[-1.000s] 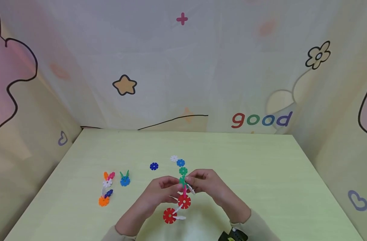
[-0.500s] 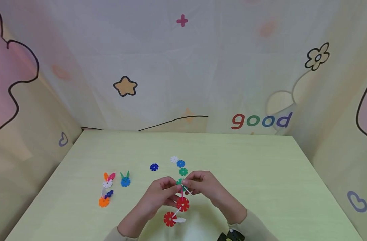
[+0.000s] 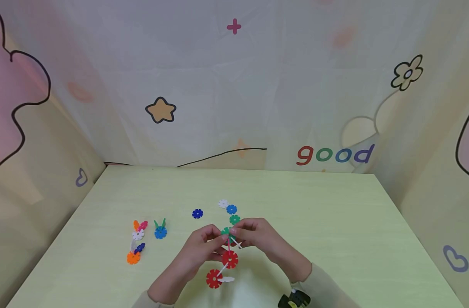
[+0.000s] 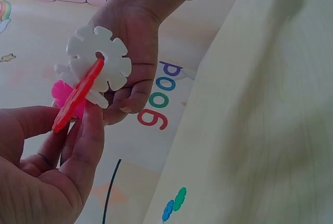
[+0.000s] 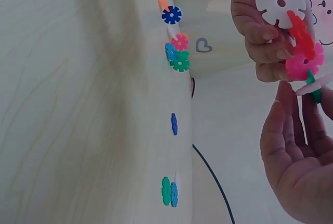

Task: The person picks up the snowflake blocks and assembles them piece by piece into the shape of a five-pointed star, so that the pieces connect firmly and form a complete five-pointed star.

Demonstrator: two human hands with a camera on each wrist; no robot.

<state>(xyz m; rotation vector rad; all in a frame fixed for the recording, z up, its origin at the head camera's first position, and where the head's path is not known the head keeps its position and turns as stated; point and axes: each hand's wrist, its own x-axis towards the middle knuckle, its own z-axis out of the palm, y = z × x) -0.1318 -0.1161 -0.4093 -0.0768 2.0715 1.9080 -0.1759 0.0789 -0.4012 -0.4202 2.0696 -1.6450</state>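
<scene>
A chain of slotted plastic snowflake discs hangs between both hands above the table. At its top is a green disc, with a pink disc below it. Further down come a red disc, a white disc and a lower red disc, with another white disc at the bottom. A white disc also juts out beside the green one. My left hand pinches the chain near the green and pink discs. My right hand pinches the green disc's right side; its fingertips are partly hidden.
Beyond the hands on the table lie a joined white disc, blue disc and green disc. A dark blue disc lies left of them. Two joined figures, one orange-based, one blue, sit at left.
Both hands have shifted slightly left with the chain. The right hand's fingers have moved from the white disc's side onto the green disc's edge. Pieces on the table stay put.
</scene>
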